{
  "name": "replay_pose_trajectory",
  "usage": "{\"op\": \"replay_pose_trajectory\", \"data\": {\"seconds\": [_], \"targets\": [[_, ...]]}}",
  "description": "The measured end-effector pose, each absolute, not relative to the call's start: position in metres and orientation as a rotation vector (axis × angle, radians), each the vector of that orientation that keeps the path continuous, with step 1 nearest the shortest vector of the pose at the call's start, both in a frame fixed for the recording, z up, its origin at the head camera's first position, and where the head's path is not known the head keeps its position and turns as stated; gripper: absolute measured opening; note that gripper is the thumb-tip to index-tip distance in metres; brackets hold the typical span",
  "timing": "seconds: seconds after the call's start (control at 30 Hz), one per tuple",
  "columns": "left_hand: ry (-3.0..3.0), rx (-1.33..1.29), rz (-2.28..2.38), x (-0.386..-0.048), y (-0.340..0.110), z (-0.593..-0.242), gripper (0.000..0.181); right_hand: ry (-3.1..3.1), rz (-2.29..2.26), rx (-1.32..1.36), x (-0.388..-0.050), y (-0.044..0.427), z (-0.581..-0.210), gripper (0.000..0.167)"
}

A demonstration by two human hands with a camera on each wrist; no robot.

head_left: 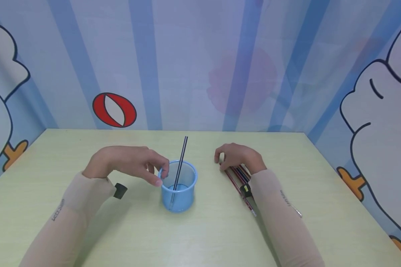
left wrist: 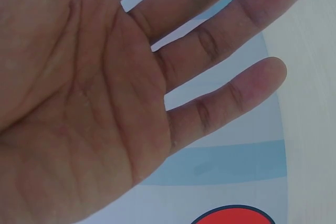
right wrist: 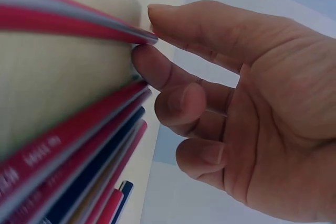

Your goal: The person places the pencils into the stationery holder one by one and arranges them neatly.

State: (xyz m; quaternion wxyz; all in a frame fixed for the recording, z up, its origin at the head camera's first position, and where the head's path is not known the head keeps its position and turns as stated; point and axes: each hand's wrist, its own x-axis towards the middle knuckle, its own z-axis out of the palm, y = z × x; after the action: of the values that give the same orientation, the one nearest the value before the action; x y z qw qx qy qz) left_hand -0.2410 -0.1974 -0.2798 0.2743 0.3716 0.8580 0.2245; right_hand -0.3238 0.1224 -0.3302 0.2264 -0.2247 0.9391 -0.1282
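Observation:
My left hand (head_left: pixel 133 163) holds the rim of a translucent blue cup (head_left: pixel 187 200), thumb outside and a fingertip inside; its other fingers stretch out in the left wrist view. One dark striped pencil (head_left: pixel 181 163) leans inside the cup, rising above the rim. To the right, my right hand (head_left: pixel 237 155) is low over several pencils on the table. In the right wrist view, its thumb and index finger close around the end of a red-and-silver striped pencil (right wrist: pixel 79 17). The other fingers curl without holding anything. Beside it lie more red and dark pencils (right wrist: pixel 79 166), partly hidden by the right arm in the head view.
The pale yellow-green table (head_left: pixel 120 237) ends at a blue striped backdrop (head_left: pixel 194 74) with printed cartoon figures. Small black devices, one (head_left: pixel 120 191) on the left wrist and another (head_left: pixel 245 190) on the right, stick out under the sleeves.

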Motion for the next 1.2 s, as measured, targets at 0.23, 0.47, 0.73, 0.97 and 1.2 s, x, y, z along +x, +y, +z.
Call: {"op": "replay_pose_trajectory", "data": {"seconds": [0.23, 0.47, 0.73, 0.97, 1.2], "targets": [[2.303, 1.007, 0.604, -0.241, -0.197, -0.279, 0.013, 2.633, -0.307, -0.622, -0.325, 0.115, -0.336, 0.019], [2.303, 0.999, 0.602, -0.242, -0.196, -0.280, 0.013, 2.591, -0.356, -0.605, -0.324, 0.114, -0.336, 0.018], [2.309, 0.993, 0.598, -0.241, -0.196, -0.280, 0.013, 2.589, -0.362, -0.645, -0.323, 0.116, -0.333, 0.014], [2.308, 0.996, 0.597, -0.241, -0.197, -0.280, 0.012, 2.571, -0.424, -0.726, -0.323, 0.120, -0.324, 0.016], [2.308, 1.000, 0.589, -0.241, -0.197, -0.279, 0.013, 2.554, -0.543, -0.811, -0.325, 0.127, -0.315, 0.020]]}}
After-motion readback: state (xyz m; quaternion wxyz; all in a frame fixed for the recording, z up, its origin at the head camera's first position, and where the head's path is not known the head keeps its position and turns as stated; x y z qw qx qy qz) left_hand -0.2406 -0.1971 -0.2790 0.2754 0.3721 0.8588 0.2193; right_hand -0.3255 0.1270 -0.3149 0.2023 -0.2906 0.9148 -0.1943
